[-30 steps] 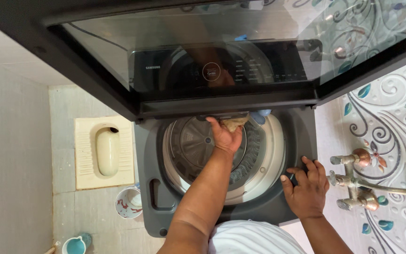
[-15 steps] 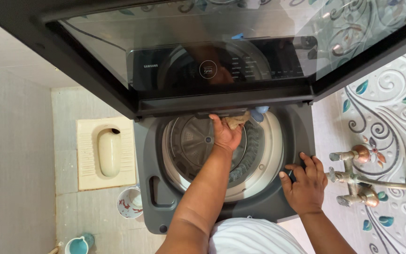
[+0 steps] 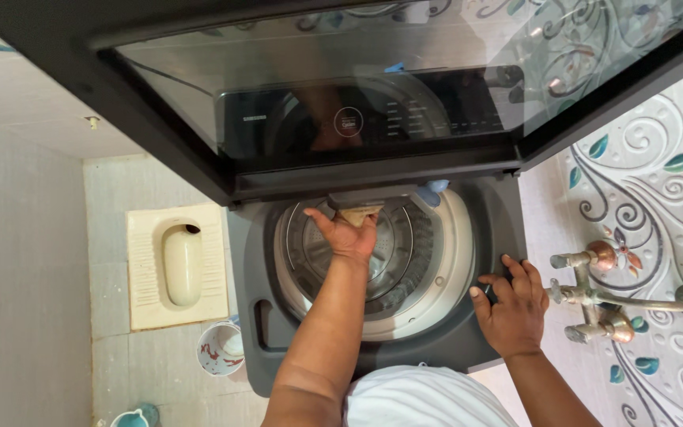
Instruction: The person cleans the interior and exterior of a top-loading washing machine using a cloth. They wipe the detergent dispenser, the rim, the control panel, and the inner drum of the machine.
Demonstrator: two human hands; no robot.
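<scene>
I look down into an open top-loading washing machine (image 3: 278,348) with a dark grey top and a raised glass lid (image 3: 333,87). My left hand (image 3: 347,233) reaches over the steel drum (image 3: 409,261) to its far rim and grips a small tan cloth or sponge (image 3: 357,213) pressed against the underside of the back edge. My right hand (image 3: 511,304) lies flat on the machine's right front corner, fingers spread, holding nothing. A blue item (image 3: 435,190) sits at the drum's back right rim.
Brass taps and pipes (image 3: 602,296) stick out from the patterned tiled wall on the right. On the left, a floor-level squat toilet (image 3: 179,265) sits in tiles, with a small patterned mug (image 3: 219,348) and a teal container (image 3: 132,417) near it.
My left hand with the cloth has shifted slightly left along the drum's back rim. My right hand stays on the machine's corner.
</scene>
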